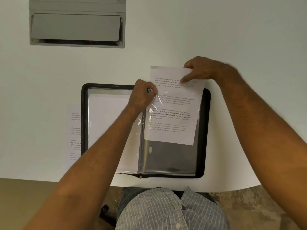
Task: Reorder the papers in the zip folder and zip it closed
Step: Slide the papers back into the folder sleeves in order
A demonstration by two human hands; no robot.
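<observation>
A black zip folder lies open on the white table. Its clear plastic sleeves fill both halves. A printed sheet sits partway inside the right-hand sleeve, with its top edge sticking out past the folder's far rim. My right hand pinches that sheet at its top edge, thumb on the text. My left hand pinches the sleeve's opening near the spine. Another sheet shows blank inside the left sleeve. A third printed sheet lies on the table, tucked under the folder's left edge.
A grey recessed hatch is set into the table at the far left. The table's near edge curves just in front of my body. Bare table surface surrounds the folder to the right and beyond.
</observation>
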